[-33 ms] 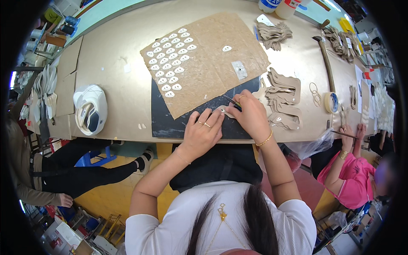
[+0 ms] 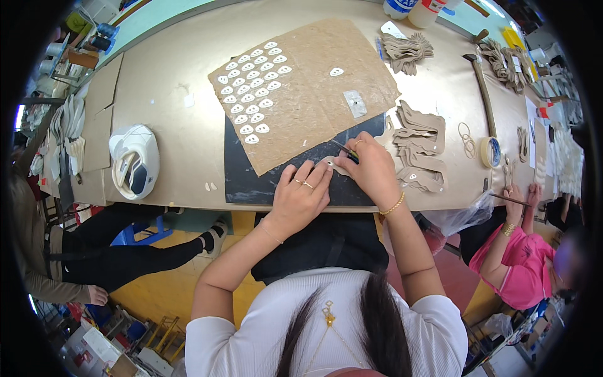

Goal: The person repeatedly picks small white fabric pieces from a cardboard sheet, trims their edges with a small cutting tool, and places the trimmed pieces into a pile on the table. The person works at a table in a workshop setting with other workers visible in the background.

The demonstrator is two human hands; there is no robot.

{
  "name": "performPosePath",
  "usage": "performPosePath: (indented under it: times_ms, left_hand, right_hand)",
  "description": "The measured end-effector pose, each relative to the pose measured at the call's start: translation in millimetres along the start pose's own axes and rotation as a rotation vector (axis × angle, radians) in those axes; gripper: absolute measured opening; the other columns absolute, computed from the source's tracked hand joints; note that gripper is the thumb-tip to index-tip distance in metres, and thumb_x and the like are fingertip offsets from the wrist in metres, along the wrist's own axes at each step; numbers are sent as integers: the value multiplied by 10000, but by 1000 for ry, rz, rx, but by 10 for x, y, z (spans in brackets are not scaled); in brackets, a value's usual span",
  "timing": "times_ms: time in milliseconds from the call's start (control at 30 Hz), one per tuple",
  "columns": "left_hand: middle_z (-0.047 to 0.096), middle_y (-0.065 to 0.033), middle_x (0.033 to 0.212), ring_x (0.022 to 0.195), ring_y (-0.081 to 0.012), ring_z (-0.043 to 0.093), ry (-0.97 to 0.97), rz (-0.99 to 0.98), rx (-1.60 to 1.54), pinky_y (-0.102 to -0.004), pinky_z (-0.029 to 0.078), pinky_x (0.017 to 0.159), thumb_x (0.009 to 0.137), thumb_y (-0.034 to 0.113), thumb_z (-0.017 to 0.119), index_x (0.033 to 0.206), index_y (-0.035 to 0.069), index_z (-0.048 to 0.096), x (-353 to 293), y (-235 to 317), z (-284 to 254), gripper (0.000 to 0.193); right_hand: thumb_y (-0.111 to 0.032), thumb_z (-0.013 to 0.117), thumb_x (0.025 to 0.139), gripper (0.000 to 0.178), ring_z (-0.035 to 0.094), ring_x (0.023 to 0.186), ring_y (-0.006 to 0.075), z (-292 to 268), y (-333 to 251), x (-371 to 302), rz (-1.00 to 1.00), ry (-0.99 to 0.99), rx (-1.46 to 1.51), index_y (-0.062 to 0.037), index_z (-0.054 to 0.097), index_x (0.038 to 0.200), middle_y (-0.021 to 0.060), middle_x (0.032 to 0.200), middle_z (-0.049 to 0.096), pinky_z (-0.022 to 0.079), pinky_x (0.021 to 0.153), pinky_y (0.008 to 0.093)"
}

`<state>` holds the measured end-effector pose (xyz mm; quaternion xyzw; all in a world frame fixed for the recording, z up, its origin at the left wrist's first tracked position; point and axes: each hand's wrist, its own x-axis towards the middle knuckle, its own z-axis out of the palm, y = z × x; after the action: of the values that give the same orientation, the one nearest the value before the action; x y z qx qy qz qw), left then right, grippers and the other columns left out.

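Note:
My left hand (image 2: 299, 196) lies over the near part of a dark board (image 2: 245, 182), its fingers bent and fingertips pressing a small beige cut piece (image 2: 339, 164). A white patch with a dark hole shows on that piece by my index fingertip. Just to the right, my right hand (image 2: 375, 169) is closed round a thin dark tool with a yellow part (image 2: 343, 148); its exact kind is unclear. The tool's slim end points up and left. A brown sheet (image 2: 301, 107) overlaps the board, carrying rows of small white oval pieces with holes (image 2: 255, 83).
Beige cut strips (image 2: 422, 135) lie right of my hands, with another bundle (image 2: 407, 50) beyond. A hammer (image 2: 483, 94), tape roll (image 2: 490, 152) and rubber bands (image 2: 466, 139) are farther right. A white shoe (image 2: 134, 162) stands left. Co-workers are at both sides, one in a pink shirt (image 2: 518, 267).

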<state>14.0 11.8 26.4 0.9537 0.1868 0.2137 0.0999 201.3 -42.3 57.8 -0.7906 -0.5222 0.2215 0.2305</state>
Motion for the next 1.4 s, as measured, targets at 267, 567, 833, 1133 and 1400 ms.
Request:
performPosePath:
  times_ms: [267, 567, 833, 1133, 1400]
  left_hand:
    - [612, -86, 1249, 1117, -250, 565, -5, 3, 18, -402, 419, 935, 742, 151, 723, 1164, 6, 668, 17, 2, 17, 450]
    - [617, -130, 1240, 1160, -280, 570, -7, 5, -42, -428, 437, 985, 761, 149, 686, 1144, -24, 659, 41, -2, 24, 421]
    - [600, -255, 1221, 1201, -393, 587, -56, -80, 95, -476, 468, 1062, 846, 93, 555, 1190, -41, 616, 208, 359, 87, 374]
    - [587, -218, 1273, 1271, -360, 536, 57, -75, -208, -456, 421, 1099, 760, 118, 690, 1256, -44, 586, -17, 114, 32, 533]
    - [543, -168, 1378, 1337, -321, 489, 98, -123, -78, -454, 370, 1143, 856, 191, 669, 1334, -13, 549, -68, 202, 145, 533]
  right_hand:
    - [-266, 829, 771, 329, 629, 802, 348, 20, 27, 120, 23, -32, 17, 13, 722, 911, 150, 862, 597, 498, 718, 421]
    - [-262, 790, 811, 247, 667, 839, 336, -26, -42, 198, 7, -109, -107, -49, 717, 912, 123, 913, 657, 531, 731, 425]
    - [-232, 758, 851, 240, 652, 777, 326, -227, -2, 132, 90, 34, 154, -10, 678, 890, 159, 855, 658, 493, 681, 407]
    - [-192, 610, 999, 242, 585, 790, 293, -375, 683, -338, 230, 231, 225, 48, 641, 1010, 203, 882, 641, 477, 762, 390]
    - [-136, 828, 807, 294, 523, 754, 233, 55, 551, -331, 78, 360, 185, 32, 635, 952, 91, 849, 564, 453, 724, 354]
